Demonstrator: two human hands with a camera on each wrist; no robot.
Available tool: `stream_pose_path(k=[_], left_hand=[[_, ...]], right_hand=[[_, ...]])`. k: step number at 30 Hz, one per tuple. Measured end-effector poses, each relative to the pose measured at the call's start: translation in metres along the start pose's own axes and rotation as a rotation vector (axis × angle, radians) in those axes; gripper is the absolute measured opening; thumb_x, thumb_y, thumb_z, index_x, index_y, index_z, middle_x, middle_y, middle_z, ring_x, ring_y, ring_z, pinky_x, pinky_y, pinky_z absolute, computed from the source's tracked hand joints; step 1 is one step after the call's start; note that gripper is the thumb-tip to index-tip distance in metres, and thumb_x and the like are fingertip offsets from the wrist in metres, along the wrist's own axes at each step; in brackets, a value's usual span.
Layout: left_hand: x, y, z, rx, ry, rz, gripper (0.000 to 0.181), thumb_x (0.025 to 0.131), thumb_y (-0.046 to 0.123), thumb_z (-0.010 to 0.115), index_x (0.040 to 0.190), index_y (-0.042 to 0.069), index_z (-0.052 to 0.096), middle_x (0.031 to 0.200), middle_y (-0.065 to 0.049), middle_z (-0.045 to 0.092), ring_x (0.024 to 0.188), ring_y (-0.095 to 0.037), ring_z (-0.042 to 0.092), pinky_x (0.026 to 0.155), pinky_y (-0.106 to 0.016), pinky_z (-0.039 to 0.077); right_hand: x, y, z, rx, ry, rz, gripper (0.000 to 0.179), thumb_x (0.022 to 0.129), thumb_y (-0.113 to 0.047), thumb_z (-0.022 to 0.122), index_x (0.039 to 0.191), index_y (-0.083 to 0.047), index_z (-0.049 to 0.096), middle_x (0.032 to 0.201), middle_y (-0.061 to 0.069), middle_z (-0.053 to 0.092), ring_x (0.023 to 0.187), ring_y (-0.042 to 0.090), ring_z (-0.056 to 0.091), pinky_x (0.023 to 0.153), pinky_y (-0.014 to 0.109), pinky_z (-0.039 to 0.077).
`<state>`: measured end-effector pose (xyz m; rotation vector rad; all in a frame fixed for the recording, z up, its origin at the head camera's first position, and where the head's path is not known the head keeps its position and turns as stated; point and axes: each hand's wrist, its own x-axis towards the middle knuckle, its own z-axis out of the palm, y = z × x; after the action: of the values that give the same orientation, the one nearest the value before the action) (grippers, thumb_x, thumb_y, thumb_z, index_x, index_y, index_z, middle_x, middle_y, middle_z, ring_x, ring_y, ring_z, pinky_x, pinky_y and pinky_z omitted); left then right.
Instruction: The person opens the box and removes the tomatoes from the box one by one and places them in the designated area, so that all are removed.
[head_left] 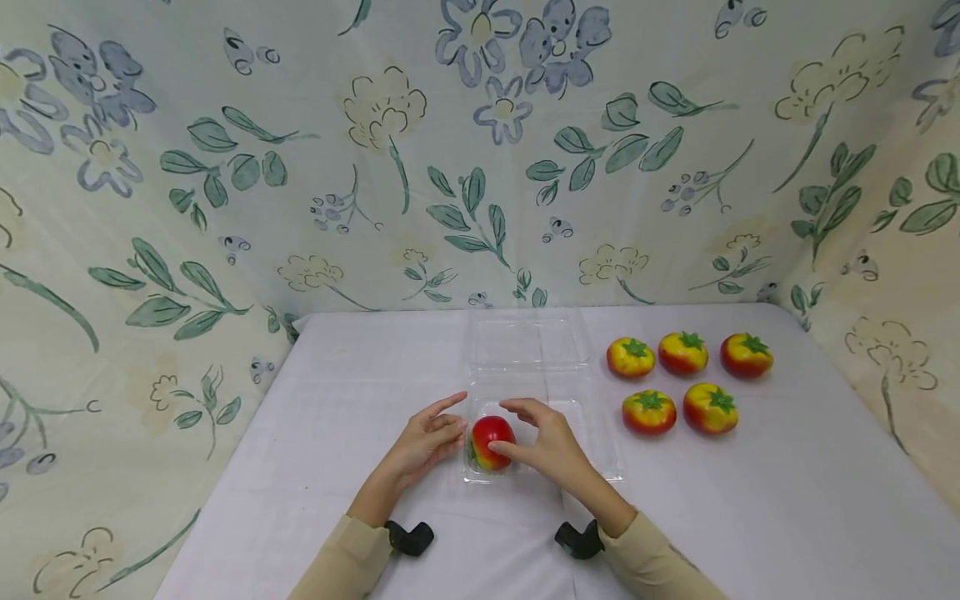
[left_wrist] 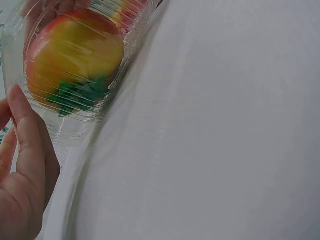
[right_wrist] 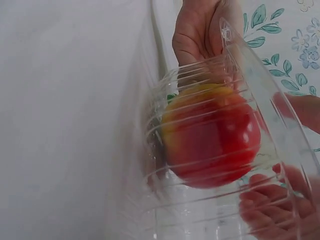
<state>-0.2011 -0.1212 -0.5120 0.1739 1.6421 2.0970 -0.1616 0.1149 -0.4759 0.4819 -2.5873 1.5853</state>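
Observation:
A clear plastic clamshell container (head_left: pixel 617 467) lies with its lid folded back, away from the person. One red and yellow persimmon-like fruit (head_left: pixel 492 442) lies on its side in the left part of the base, its green cap turned left. At the container's left edge, my left hand (head_left: pixel 423 446) pinches the thin rim, with the forefinger stretched out above it. My right hand (head_left: pixel 551 446) arches over the base at the fruit's right, thumb overlapping the fruit in the head view. In the right wrist view, relaxed fingertips (right_wrist: pixel 270 205) show through the ridged plastic, apart from the fruit (right_wrist: pixel 210 135).
Several similar fruits (head_left: pixel 711 408) stand in two rows at the right of the container, green caps up. The transparent lid (head_left: pixel 528 343) lies flat at the back of the white-covered table (head_left: pixel 360 367). A floral curtain (head_left: pixel 450 225) hangs behind and at both sides.

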Motion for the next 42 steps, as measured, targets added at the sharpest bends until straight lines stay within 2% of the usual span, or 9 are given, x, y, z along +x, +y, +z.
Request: stream_pose_path(k=[8, 19, 26, 42], left_hand=[[0.000, 0.000, -0.001, 0.011, -0.007, 0.000, 0.059, 0.099, 0.002, 0.061, 0.153, 0.007, 0.038, 0.101, -0.006, 0.061, 0.080, -0.013, 0.062, 0.079, -0.021, 0.056], [-0.001, 0.000, 0.000, -0.008, -0.017, 0.005, 0.060, 0.099, 0.000, 0.060, 0.153, 0.005, 0.037, 0.101, -0.006, 0.061, 0.080, -0.013, 0.062, 0.079, -0.021, 0.056], [-0.002, 0.001, 0.001, -0.009, -0.017, 0.004, 0.059, 0.098, 0.000, 0.060, 0.153, 0.006, 0.038, 0.101, -0.005, 0.061, 0.081, -0.012, 0.063, 0.079, -0.022, 0.056], [0.000, 0.000, 0.001, 0.000, -0.011, 0.004, 0.059, 0.099, 0.000, 0.060, 0.153, 0.006, 0.037, 0.101, -0.005, 0.061, 0.079, -0.011, 0.063, 0.077, -0.021, 0.056]], right_hand=[[0.004, -0.002, 0.006, -0.045, -0.024, 0.018, 0.061, 0.078, -0.024, 0.088, 0.129, -0.002, 0.062, 0.127, 0.012, 0.064, 0.118, 0.039, 0.058, 0.097, 0.057, 0.049], [0.009, -0.004, 0.011, -0.068, -0.085, 0.055, 0.066, 0.074, -0.020, 0.090, 0.130, 0.000, 0.060, 0.129, 0.015, 0.062, 0.116, 0.038, 0.057, 0.093, 0.054, 0.052], [0.010, 0.002, 0.014, -0.095, -0.112, 0.038, 0.067, 0.073, -0.021, 0.091, 0.129, 0.001, 0.061, 0.128, 0.014, 0.063, 0.113, 0.036, 0.058, 0.091, 0.051, 0.054], [0.009, 0.004, 0.012, -0.063, -0.138, 0.067, 0.061, 0.073, -0.019, 0.091, 0.124, -0.003, 0.063, 0.121, 0.011, 0.065, 0.103, 0.032, 0.063, 0.082, 0.044, 0.058]])
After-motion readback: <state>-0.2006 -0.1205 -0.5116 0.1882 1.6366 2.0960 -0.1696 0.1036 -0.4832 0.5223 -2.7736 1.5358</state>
